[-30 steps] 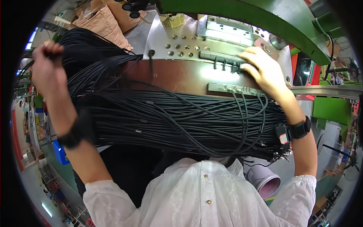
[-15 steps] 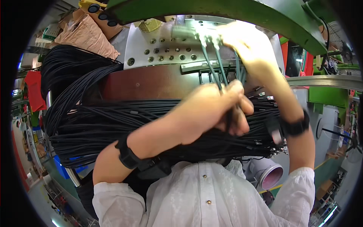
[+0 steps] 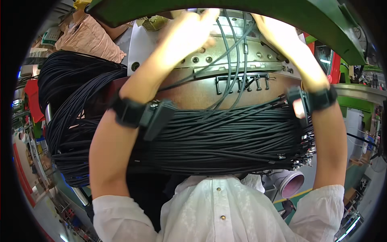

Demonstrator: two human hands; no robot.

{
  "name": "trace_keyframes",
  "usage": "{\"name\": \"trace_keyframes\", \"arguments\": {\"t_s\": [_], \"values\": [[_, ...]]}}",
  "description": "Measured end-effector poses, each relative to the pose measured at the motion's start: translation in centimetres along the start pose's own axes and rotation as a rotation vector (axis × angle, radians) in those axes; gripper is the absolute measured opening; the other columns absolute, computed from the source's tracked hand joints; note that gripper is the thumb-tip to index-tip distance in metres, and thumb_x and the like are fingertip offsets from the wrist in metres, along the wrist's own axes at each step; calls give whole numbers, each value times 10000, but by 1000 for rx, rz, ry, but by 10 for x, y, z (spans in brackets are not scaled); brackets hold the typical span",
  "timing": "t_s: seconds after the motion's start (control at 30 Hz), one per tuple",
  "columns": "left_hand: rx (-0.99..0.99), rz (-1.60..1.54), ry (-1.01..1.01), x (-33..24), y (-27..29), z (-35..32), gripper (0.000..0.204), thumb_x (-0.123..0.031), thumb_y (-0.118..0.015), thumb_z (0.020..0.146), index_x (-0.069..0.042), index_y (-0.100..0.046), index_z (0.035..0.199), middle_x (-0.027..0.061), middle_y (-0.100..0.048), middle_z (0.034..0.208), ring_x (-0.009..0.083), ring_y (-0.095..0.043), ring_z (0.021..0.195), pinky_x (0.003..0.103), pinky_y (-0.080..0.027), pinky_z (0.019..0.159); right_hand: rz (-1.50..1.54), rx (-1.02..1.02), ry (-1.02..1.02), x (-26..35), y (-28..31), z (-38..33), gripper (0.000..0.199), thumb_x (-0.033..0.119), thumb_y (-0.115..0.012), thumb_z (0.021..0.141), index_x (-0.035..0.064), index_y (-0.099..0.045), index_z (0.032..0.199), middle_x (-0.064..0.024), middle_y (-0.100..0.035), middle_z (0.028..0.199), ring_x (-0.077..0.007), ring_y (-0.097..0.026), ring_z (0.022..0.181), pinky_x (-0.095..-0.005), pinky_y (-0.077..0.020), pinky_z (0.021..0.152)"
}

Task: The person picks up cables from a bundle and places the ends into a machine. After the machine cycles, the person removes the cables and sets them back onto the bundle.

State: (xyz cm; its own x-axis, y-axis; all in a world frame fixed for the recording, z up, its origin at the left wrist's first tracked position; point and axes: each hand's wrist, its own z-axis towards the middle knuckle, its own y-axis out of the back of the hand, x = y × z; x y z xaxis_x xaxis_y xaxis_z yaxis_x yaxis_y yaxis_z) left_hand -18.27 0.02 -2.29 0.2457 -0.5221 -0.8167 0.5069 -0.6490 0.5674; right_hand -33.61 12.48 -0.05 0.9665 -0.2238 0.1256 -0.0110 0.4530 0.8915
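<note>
My left hand (image 3: pixel 191 35) reaches over the metal plate (image 3: pixel 219 50) under the green machine arm. It is bright and smeared by motion, and I cannot make out what its fingers do. To the right, my right hand (image 3: pixel 276 32) stretches up to the same place, its fingertips hidden behind the green arm. Between the two hands, several black cables (image 3: pixel 246 50) run up from the bundle toward the machine; their upper ends are out of sight. One cable crosses the others at a slant. Below the plate's edge lies a black comb-like piece with hooks (image 3: pixel 244 83).
A thick bundle of black cables (image 3: pixel 225 141) lies across the bench before me, metal connectors at its right end. More cables (image 3: pixel 76 80) loop over at the left. The green machine arm (image 3: pixel 225 8) arches overhead. A brown paper sack (image 3: pixel 90 40) stands at the back left.
My left hand has moved from the cables above the bundle up and away to the plate. The cables it held now hang across the plate's edge. My right hand has shifted slightly farther under the arm.
</note>
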Motion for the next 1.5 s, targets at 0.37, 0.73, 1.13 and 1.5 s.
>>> {"name": "trace_keyframes", "arguments": {"t_s": [0.37,0.73,1.13,1.5], "values": [[-295,568,-563,39,-9,13,237,-215,-575,902,-17,-670,991,180,-665,931,347,-624,847,461,-494,756,-217,-67,180,-30,-40,-27,225,171,-504,911,14,-640,998,-224,-641,932,-391,-603,861,-484,-479,764],[-220,619,-565,36,-3,15,169,-137,-584,862,9,-659,903,210,-639,831,362,-616,755,448,-498,662,398,7,-267,-28,-11,-27,263,268,-693,865,39,-691,993,-105,-690,837,-217,-643,732,-342,-513,674],[777,-89,467,11,27,-313,346,-198,-585,900,-21,-616,1196,172,-653,1156,364,-592,1107,418,-460,979,294,-471,-901,-65,114,-313,285,59,-459,986,-12,-536,1251,-147,-601,1169,-208,-540,1113,-312,-430,958],[-6,99,725,140,-44,-412,433,-195,-604,905,-2,-551,1288,183,-544,1331,368,-501,1218,442,-392,1035,293,298,-711,-12,-11,-463,244,78,-516,931,7,-603,1147,-141,-608,1163,-291,-562,1078,-394,-445,941]]}}
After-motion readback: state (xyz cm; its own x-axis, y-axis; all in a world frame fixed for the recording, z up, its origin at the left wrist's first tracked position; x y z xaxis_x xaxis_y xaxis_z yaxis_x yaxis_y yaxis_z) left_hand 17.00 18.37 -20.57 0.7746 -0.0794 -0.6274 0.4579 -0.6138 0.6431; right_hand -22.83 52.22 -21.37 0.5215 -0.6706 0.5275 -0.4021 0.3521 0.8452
